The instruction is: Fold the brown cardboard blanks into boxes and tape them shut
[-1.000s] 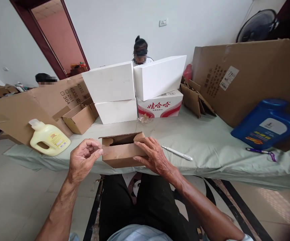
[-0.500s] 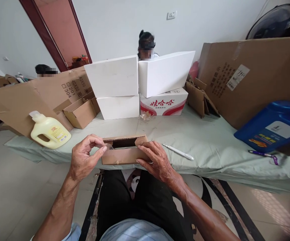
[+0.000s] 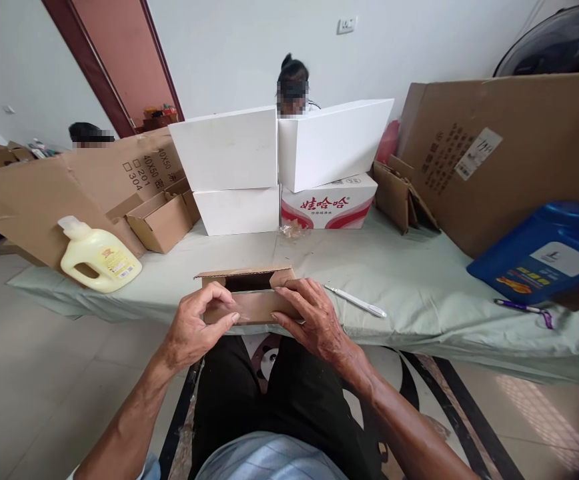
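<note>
Brown carton [image 3: 257, 308]: sits right at the near edge of the table, between the two hands, its top open toward us and its inside dark from where I stand
Left hand [image 3: 192, 330]: curled at the carton's left front end, thumb and forefinger tips a little apart by the front wall; whether they pinch anything thin, I can't tell
Right hand [image 3: 317, 317]: clamped on the carton's right end, fingers over the upper edge and thumb against the front wall
White knife [image 3: 357, 302]: lies slantwise on the green cloth [image 3: 399, 267], just to the right of the right hand
Yellow jug [image 3: 102, 257]: leans over on the far left of the table, near the left hand
Blue bottle [image 3: 544, 250]: tilted at the right, a purple pen [image 3: 522, 307] lying just below it
Red-and-white box [image 3: 329, 208]: across the table, with a white box [image 3: 339, 143] on top and crumpled clear wrap [image 3: 294, 230] in front
Co-worker [image 3: 293, 77]: partly hidden behind the stacked boxes, head bowed
</note>
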{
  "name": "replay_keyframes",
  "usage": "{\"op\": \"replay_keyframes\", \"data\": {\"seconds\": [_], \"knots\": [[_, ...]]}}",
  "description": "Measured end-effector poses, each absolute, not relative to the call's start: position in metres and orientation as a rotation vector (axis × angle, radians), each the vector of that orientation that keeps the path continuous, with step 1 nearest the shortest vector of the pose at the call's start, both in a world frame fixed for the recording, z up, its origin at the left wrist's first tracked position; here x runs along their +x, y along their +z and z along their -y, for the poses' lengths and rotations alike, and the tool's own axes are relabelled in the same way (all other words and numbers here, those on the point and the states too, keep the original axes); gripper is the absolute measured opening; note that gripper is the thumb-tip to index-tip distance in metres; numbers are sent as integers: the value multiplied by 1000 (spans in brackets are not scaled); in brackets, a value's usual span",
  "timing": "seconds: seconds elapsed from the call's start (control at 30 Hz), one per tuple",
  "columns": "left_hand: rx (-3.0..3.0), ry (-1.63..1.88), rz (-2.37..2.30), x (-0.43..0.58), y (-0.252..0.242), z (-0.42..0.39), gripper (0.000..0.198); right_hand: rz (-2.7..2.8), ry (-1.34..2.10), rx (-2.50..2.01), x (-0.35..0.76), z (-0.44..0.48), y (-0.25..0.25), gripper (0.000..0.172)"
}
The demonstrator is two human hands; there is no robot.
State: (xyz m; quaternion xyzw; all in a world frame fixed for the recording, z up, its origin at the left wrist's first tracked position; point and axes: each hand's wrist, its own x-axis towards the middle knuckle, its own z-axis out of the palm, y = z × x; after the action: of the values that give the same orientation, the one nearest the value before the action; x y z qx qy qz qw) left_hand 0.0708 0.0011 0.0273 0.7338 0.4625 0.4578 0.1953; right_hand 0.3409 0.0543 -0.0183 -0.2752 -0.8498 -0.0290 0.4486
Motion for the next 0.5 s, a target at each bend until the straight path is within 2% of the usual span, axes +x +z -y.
{"op": "replay_keyframes", "data": {"seconds": [0.3, 0.5], "knots": [[2094, 1320, -1283, 91, 38, -8, 8, 2031, 158, -650, 331, -41, 20, 23], [2131, 1359, -1251, 108, 32, -23, 8, 1968, 212, -660, 324, -44, 20, 18]]}}
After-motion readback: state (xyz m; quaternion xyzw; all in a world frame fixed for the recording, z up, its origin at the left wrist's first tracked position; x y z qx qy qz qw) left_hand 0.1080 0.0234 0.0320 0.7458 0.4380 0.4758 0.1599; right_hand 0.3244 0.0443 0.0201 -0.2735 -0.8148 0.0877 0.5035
